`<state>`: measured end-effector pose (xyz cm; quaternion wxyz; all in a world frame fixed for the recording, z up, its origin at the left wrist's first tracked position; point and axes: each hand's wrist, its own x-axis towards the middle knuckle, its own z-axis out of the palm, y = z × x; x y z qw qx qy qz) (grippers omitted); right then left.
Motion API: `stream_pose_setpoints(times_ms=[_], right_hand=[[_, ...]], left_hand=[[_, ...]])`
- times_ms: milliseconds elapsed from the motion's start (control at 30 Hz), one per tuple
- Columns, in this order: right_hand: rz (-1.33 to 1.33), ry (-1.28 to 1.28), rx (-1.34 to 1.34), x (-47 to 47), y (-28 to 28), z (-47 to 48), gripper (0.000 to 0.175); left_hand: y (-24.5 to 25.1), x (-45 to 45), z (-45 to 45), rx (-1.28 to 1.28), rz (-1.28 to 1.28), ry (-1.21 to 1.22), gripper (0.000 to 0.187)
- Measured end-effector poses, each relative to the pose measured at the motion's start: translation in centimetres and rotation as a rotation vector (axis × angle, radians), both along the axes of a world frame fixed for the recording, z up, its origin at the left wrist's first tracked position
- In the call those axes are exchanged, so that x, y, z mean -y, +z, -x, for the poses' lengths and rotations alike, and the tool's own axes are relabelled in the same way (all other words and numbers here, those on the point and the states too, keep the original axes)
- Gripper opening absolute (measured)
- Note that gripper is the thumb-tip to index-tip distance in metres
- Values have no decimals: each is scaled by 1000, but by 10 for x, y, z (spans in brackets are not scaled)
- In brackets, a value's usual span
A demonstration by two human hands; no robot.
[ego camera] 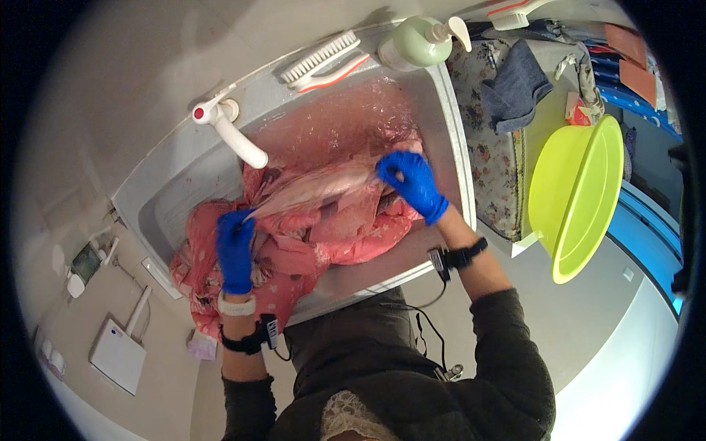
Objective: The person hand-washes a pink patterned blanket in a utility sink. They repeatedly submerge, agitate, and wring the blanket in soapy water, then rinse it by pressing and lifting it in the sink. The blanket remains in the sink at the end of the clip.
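Note:
A large wet pinkish-red cloth (pixel 353 240) with small pale motifs lies bunched in a grey-white laundry sink (pixel 182 160), and part of it hangs over the near left rim. My left hand (pixel 236 253), in a blue glove, pinches an edge of the cloth above that bunched part. My right hand (pixel 412 182), gloved alike, grips the same cloth further right. Between both hands a pale stretch of fabric is drawn out. Reddish water (pixel 336 118) covers the sink floor behind it. The fingertips of both hands are partly hidden.
A white faucet (pixel 237 138) reaches over the sink. A scrub brush (pixel 322 60) and a green pump bottle (pixel 416 44) stand on its back ledge. To the right are a floral-covered surface (pixel 485 165) with a grey-blue cloth (pixel 515 88) and a yellow-green basin (pixel 573 198).

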<state>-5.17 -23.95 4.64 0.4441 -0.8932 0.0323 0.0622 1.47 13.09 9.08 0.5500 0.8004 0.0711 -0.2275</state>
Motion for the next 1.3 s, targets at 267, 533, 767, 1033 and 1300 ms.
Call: stream_pose_setpoints(times_ms=[267, 533, 767, 1033, 1300], right_hand=[[0, 464, -212, -90, 14, 122, 24], [197, -71, -23, -44, 9, 74, 32], [410, 434, -18, 17, -77, 13, 33], [388, -168, 195, -9, -50, -44, 43], [616, 225, 76, -28, -106, -55, 63]], left_hand=[[7, -48, 28, 37, -177, -114, 20], [8, 65, -13, 455, -249, -538, 25], [-64, 88, -24, -15, -341, -914, 32], [-157, 43, -65, -351, 89, -92, 34], [-128, 57, -101, -420, -306, -648, 29]])
